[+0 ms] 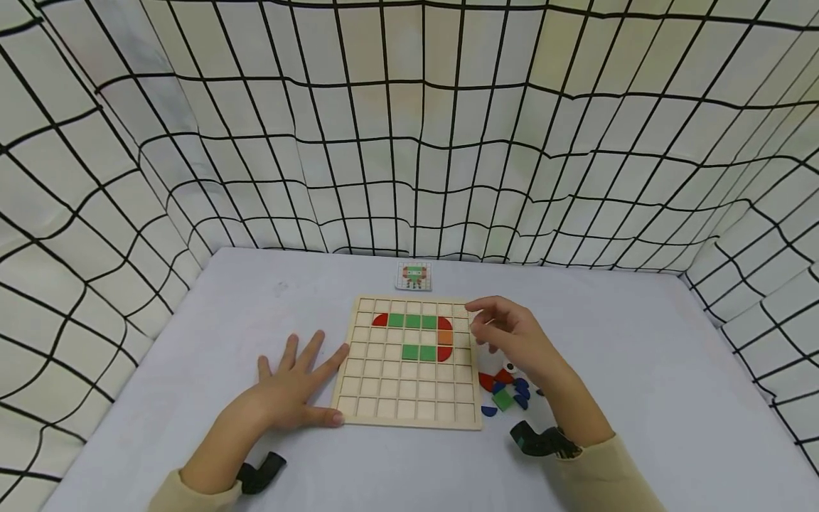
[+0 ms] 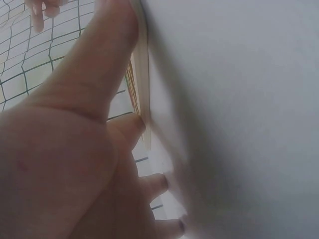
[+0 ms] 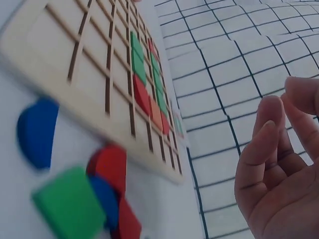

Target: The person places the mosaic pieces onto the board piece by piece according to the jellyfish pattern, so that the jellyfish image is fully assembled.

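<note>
A wooden grid board (image 1: 409, 424) lies on the table, with green squares (image 1: 412, 321), red quarter-circles (image 1: 444, 353) and an orange square (image 1: 444, 337) in its cells. My left hand (image 1: 288, 384) has its fingers spread, with thumb and index finger touching the board's left edge. Above the board's right edge hovers my right hand (image 1: 515, 334), its fingers loosely bent. In the right wrist view I see no piece between the right fingertips (image 3: 269, 107). Loose pieces lie below it, including a green square (image 3: 70, 201), a blue half-circle (image 3: 39, 132) and red pieces (image 3: 109, 167).
A small pattern card (image 1: 414, 276) lies behind the board. A white disc with a black centre (image 1: 509, 368) is among the loose pieces. White walls with a black net (image 1: 416, 142) surround the white table (image 1: 256, 299). Each wrist bears a black band (image 1: 261, 473).
</note>
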Demonstrator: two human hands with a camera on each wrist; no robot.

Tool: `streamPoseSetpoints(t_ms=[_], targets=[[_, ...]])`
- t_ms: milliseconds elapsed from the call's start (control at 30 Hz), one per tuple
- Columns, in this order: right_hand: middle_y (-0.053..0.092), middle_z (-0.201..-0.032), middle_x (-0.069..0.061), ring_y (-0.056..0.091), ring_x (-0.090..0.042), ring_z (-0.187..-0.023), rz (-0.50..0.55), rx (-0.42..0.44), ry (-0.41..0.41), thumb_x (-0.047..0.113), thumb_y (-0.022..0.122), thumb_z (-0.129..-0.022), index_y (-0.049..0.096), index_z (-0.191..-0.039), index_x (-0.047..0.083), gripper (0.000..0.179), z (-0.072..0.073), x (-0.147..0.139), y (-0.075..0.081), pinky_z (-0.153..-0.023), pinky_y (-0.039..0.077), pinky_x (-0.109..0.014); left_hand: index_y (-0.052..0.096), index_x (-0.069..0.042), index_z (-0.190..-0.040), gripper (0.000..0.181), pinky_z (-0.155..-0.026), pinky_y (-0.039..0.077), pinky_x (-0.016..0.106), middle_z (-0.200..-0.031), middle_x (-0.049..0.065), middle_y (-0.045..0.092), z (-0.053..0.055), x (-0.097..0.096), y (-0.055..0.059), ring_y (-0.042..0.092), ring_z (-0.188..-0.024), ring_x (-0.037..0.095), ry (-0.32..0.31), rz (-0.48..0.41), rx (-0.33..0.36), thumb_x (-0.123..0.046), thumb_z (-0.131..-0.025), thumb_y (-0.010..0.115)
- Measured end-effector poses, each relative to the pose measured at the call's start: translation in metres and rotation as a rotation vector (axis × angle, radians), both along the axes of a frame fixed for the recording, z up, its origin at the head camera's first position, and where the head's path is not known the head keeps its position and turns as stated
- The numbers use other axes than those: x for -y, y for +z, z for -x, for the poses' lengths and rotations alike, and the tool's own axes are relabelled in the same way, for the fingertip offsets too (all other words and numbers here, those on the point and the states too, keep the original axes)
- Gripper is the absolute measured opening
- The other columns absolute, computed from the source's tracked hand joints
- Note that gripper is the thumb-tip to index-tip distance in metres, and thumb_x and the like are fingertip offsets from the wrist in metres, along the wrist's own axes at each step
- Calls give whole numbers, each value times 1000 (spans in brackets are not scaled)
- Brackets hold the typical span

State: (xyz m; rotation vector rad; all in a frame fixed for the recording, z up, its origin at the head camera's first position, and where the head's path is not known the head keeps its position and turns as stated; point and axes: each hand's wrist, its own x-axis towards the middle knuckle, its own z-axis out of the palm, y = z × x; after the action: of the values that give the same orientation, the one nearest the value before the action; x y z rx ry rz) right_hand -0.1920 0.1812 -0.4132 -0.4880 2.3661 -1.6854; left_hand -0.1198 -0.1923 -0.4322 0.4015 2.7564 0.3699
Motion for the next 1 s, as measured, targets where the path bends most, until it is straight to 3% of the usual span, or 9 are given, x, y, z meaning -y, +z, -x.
streamPoseSetpoints(t_ms=[267,467,600,833,1000], targets=[[60,-102,-16,59,-43,-92,-67,80,-107,23,62,-99,59,-131,11,34,-7,-45,-4,-70,57,-35,26,-26,-159,109,-95,3,88,-165,26,8,-1,0,1,-1,-144,62,-1,-3,-11,-72,-71,71],[60,-104,-16,62,-35,-89,-132,99,-159,24,63,-99,58,-132,6,38,-15,-65,-10,-67,56,-31,25,-26,-160,110,-95,2,89,-165,26,7,0,0,1,-2,-144,62,-5,-10,-8,-73,-71,69],[61,-101,-14,62,-31,-82,-212,66,-156,23,65,-98,60,-129,7,35,-21,-79,-15,-65,55,-30,24,-28,-160,110,-95,1,88,-165,25,6,1,0,-1,-3,-145,61,-3,-12,0,-74,-70,69],[64,-92,-1,60,-18,-77,-487,-50,-128,25,69,-95,70,-114,16,21,-28,-100,-20,-62,52,-27,24,-28,-160,111,-95,0,89,-165,25,5,1,2,-2,-3,-145,61,2,-11,5,-75,-70,68],[61,-86,1,58,-17,-74,-547,-73,-102,20,72,-92,71,-111,17,19,-31,-105,-20,-60,49,-25,24,-28,-160,110,-95,0,89,-165,25,5,0,2,-1,-4,-145,61,5,-13,2,-75,-70,68]])
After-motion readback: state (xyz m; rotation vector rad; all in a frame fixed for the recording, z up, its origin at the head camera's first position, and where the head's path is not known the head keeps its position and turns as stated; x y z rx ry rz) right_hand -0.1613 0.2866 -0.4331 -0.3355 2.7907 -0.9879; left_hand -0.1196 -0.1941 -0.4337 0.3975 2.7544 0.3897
